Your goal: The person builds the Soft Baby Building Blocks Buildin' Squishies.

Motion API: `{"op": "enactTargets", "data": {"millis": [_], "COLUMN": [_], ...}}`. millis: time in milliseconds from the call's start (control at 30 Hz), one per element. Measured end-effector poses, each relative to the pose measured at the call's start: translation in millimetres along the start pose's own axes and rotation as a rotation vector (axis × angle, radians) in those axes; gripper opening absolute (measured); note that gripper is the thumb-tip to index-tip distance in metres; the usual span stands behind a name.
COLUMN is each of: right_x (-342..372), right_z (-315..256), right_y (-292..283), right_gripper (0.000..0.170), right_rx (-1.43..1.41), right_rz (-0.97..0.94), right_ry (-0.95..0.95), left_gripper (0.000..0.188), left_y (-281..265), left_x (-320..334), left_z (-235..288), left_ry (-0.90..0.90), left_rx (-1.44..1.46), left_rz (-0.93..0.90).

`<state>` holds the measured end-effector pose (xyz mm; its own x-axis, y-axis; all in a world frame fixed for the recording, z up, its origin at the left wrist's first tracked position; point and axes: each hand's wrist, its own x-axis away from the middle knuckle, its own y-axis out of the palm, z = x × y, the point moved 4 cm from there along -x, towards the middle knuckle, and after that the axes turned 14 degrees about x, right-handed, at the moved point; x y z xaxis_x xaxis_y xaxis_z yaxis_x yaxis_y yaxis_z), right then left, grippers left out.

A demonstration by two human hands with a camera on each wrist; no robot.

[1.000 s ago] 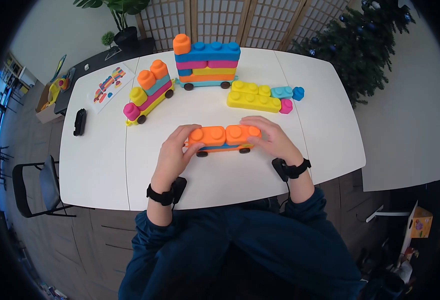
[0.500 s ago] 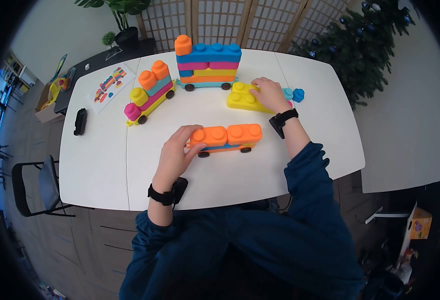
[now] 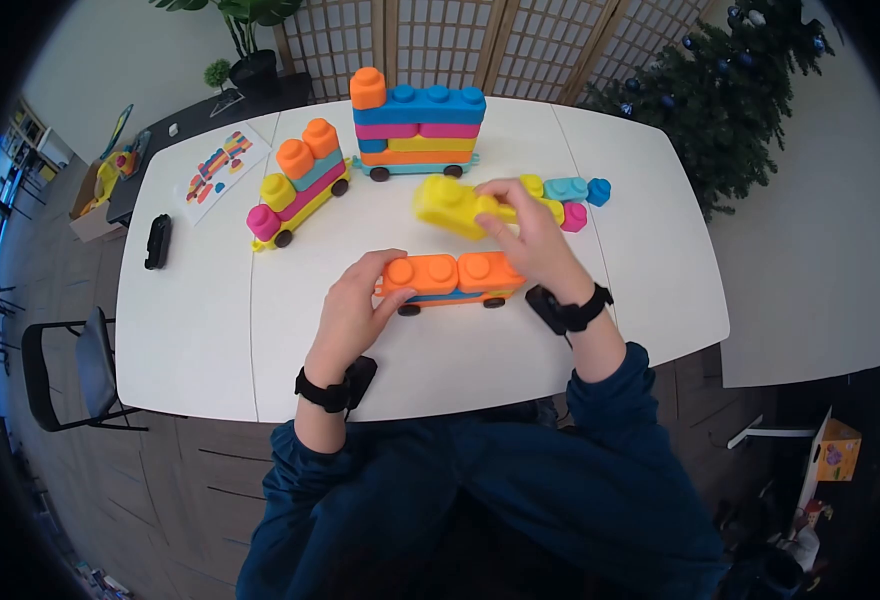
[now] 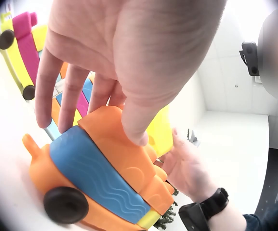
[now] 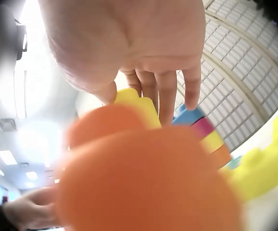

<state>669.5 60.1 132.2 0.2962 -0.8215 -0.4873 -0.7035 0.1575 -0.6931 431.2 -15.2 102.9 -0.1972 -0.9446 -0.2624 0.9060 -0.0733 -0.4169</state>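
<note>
In the head view my left hand [image 3: 348,305] holds the left end of an orange wheeled toy train car [image 3: 450,299], thumb on the near side and fingers on the far side. Two orange building blocks [image 3: 428,271] top the car, over a wavy blue block [image 4: 98,168]. Above and just behind the car, my right hand [image 3: 538,240] pinches a yellow building block [image 3: 445,206], slightly blurred and tilted. The right wrist view shows this yellow block [image 5: 138,102] between thumb and fingers, partly hidden by a large orange block up close.
Behind the hands stand a tall multicoloured car [image 3: 420,130] and a yellow-based car [image 3: 305,195]. At right lie a yellow block [image 3: 553,210], a teal block [image 3: 565,188], a blue block [image 3: 598,191] and a pink block [image 3: 574,218]. A picture sheet [image 3: 222,170] lies back left.
My right hand let go of the orange car, reached back to the yellow blocks, and brought one leftward over the car. My left hand stayed on the car.
</note>
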Motion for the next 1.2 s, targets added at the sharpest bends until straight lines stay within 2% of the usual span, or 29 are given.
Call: {"op": "enactTargets", "data": {"millis": [67,100,167,233,333,400,567,667,733,933,1033,1100,1133,1200], "right_x": [14,19,25,26,27,27,26,25,25,25,26,22,19,9], "right_z": [-28,-36,-41,-40,-41,-46,-46,-46,-46,-49,-46,-36,-30,-10], "right_y": [9,11,21,24,27,26,25,25,26,26,25,12,5,-21], "right_gripper": [0.029,0.029,0.029,0.026,0.026,0.025,0.026,0.028,0.029,0.028,0.027,0.028,0.028,0.027], "right_rx": [-0.177,-0.178,-0.158,-0.102,-0.015,0.037,0.022,0.023,0.021,0.036,-0.049,-0.315,-0.314,-0.026], "right_rz": [-0.094,-0.091,-0.272,-0.310,-0.202,-0.130,-0.142,-0.144,-0.153,-0.147,-0.159,-0.014,-0.012,0.120], "right_ry": [-0.118,-0.116,0.013,0.042,-0.038,-0.188,-0.217,-0.239,-0.238,-0.222,-0.152,-0.114,-0.116,-0.076], "left_gripper": [0.043,0.044,0.045,0.049,0.056,0.059,0.068,0.073,0.067,0.047,0.046,0.046,0.046,0.046], "left_y": [1,1,1,0,0,0,1,3,1,-2,-2,-5,-5,-7], "left_x": [1,1,1,2,2,1,4,5,5,3,3,2,2,2], "left_z": [-2,-4,-6,-6,-12,-15,-18,-3,1,-1,2,6,6,5], "left_ry": [-0.025,-0.047,-0.070,-0.054,-0.122,-0.132,-0.151,-0.069,-0.059,-0.060,-0.045,-0.054,-0.066,-0.087], "left_rx": [0.003,0.007,0.008,0.030,0.112,0.114,0.109,0.133,0.250,0.142,0.119,0.105,0.094,0.096], "left_rz": [-0.004,-0.004,-0.004,0.007,0.023,0.024,-0.031,0.005,0.049,0.014,0.049,0.039,0.032,0.011]}}
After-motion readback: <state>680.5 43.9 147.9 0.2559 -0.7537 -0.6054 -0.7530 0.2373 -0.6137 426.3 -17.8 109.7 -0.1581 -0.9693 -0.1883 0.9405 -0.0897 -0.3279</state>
